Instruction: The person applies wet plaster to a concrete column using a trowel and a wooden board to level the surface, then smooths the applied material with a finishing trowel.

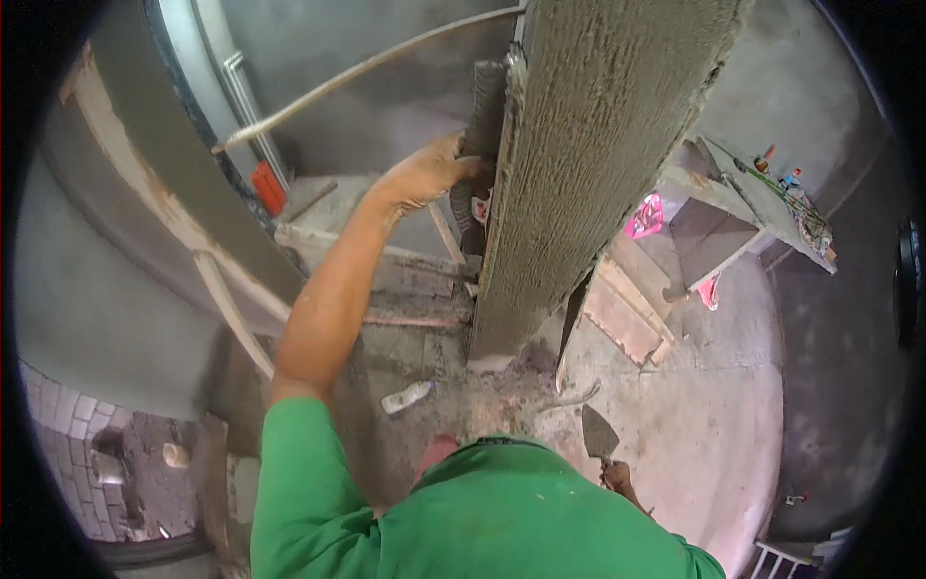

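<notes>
A tall column (588,164) with wet, ridged grey plaster on its face rises in front of me. My left hand (429,176) is stretched up to its left side, with the fingers closed at the edge of a narrow, dark grey board (486,108) crusted with cement. Part of these fingers is hidden behind the board. Low at my right side, my right hand (618,476) is wrapped round the handle of a trowel (599,433), whose pointed blade faces away from me. My green sleeve and shirt cover much of the lower view.
A thin pole (371,66) slants across to the column's top left. A plastic bottle (407,397) lies on the dirty floor. Wooden boards (627,314) lie right of the column, near a makeshift table (772,203) with tools. Another pole (231,311) leans at left.
</notes>
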The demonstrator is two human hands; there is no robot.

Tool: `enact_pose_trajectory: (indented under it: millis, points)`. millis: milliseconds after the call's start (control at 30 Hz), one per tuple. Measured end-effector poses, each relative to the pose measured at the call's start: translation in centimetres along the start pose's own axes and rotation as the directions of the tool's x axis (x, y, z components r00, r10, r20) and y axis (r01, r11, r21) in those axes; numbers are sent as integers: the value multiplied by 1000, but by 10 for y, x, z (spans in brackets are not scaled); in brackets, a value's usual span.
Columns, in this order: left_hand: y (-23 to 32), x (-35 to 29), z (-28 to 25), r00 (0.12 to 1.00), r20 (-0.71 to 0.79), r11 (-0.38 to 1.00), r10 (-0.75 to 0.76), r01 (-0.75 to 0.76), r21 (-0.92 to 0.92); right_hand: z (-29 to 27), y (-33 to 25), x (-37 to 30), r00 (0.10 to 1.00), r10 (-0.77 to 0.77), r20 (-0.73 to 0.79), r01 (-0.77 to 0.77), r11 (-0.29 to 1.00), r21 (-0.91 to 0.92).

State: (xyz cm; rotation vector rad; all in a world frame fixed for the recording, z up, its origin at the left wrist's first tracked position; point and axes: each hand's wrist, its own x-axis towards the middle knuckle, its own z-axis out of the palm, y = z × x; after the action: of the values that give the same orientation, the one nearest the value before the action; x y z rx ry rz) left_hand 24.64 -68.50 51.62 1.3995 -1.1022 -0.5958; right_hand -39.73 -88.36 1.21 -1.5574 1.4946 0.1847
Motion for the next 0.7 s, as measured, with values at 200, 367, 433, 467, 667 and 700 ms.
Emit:
enact_pose_trajectory:
  millis: [200, 367, 433, 467, 667, 700]
  points:
    - [-159, -16, 0, 990, 61, 986, -124, 116, 121, 18, -27, -23, 997, 63, 43, -68, 989, 130]
    - [-208, -34, 26, 966, -29, 966, -258, 258, -12, 16, -12, -45, 987, 138, 81, -143, 988, 64]
    - [-218, -35, 20, 917, -16, 901, -398, 394, 183, 13, -4, -52, 996, 87, 32, -90, 990, 109]
    - [-221, -40, 15, 913, -16, 899, -408, 404, 172, 11, -5, -58, 998, 53, 19, -55, 986, 160]
    - [-159, -73, -32, 944, -10, 944, -329, 329, -43, -2, 0, -90, 995, 86, -43, -80, 990, 112]
    - [-155, -76, -32, 948, 11, 947, -319, 319, -24, -2, 7, -90, 995, 89, -41, -84, 990, 112]
